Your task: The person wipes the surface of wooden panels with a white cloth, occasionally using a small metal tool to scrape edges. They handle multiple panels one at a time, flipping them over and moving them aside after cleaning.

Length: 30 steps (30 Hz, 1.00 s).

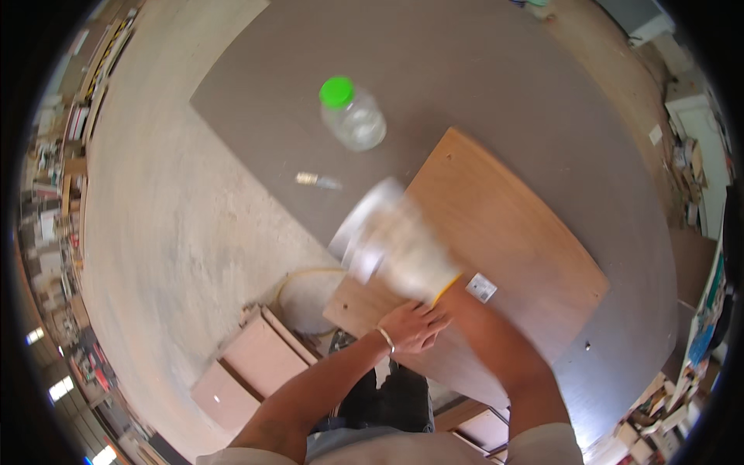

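My right hand (pixel 403 248) wears a pale work glove with a yellow cuff and is smeared by motion. It is closed round a white paper-like piece (pixel 364 213), too blurred to name more exactly. Beneath lies a brown wooden panel (pixel 511 232) with small holes near its corners. A small white printed label (pixel 481 288) is on the panel beside my right wrist. My bare left hand (pixel 415 325), a bracelet at its wrist, rests at the panel's near edge. Its fingers are extended and reach close to the glove's cuff.
The panel lies on a large grey-brown board (pixel 496 70). A clear jar with a green lid (pixel 353 112) and a small light-handled tool (pixel 318 180) are on that board. Stacked wooden pieces (pixel 260 360) stand at the lower left, and a yellow hose (pixel 291 283) curves behind them.
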{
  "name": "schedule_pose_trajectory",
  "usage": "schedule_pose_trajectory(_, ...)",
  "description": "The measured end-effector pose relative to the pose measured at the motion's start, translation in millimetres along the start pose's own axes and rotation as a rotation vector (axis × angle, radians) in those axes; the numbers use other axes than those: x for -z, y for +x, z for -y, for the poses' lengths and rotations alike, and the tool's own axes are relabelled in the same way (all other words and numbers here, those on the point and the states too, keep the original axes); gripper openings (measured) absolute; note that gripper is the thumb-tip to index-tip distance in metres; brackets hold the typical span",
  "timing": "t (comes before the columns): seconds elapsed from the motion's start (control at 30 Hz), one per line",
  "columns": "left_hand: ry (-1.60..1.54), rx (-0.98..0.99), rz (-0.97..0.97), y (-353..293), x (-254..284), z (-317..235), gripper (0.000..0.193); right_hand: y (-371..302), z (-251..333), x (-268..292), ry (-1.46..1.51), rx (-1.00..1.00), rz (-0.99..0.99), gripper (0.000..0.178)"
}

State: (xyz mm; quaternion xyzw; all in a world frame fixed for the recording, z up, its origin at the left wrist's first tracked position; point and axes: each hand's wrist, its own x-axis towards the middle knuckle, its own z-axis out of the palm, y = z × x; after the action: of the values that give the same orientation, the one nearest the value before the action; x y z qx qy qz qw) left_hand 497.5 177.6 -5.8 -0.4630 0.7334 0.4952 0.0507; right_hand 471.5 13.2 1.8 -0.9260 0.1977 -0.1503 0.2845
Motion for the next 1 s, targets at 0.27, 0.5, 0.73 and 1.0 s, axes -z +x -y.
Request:
schedule_pose_trajectory(0.27,0.397,-0.261,-0.7,10.6,-21.7,14.0,0.068,-28.0,73.7,-47.3,-0.01,0.211,0.213,0.036)
schedule_pose_trajectory(0.5,0.37,0.092,-0.759,12.4,-42.6,-25.5,0.067,7.0,59.8,6.7,0.177,-0.4,-0.18,0.036)
schedule_pose_trajectory(0.73,0.028,0.141,-0.046,-7.5,-8.7,-43.0,0.069,-3.9,61.8,-11.9,-0.102,-0.354,0.226,0.042)
schedule_pose_trajectory(1.0,0.431,0.155,-0.64,-2.2,-34.9,-40.2,0.067,-23.8,86.1,-51.7,-0.233,0.29,0.238,0.034)
